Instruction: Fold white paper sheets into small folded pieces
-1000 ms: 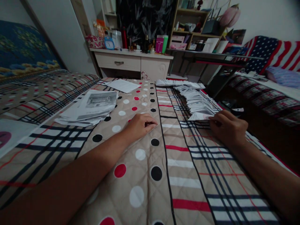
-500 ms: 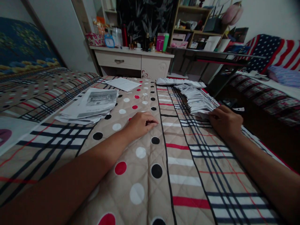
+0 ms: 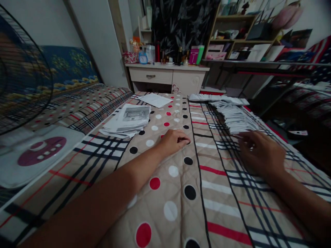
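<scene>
My left hand [image 3: 173,142] rests on the patterned bedspread [image 3: 181,193], its fingers curled together with nothing visible in them. Over on the right, my right hand [image 3: 262,153] hovers by the near end of a long row of folded white papers [image 3: 236,115]. Its fingers are slightly blurred and partly bent, with a gap between thumb and forefinger. I see no paper between them. The fingertips overlap the row's front edge in view; whether they touch it I cannot tell. To the left lies a loose stack of printed sheets [image 3: 126,122], the top one with a grey picture.
A single white sheet [image 3: 156,100] lies farther back. Another white paper bundle [image 3: 217,99] crosses the row's far end. At the left are a fan [image 3: 24,69] and a white bag [image 3: 42,151] with a purple print. A cluttered dresser [image 3: 165,74] stands behind the bed.
The view has turned left, bringing the fan into sight. My right hand has drawn back from the row's front paper, which it was pinching and now lies against the row. My left hand stays put.
</scene>
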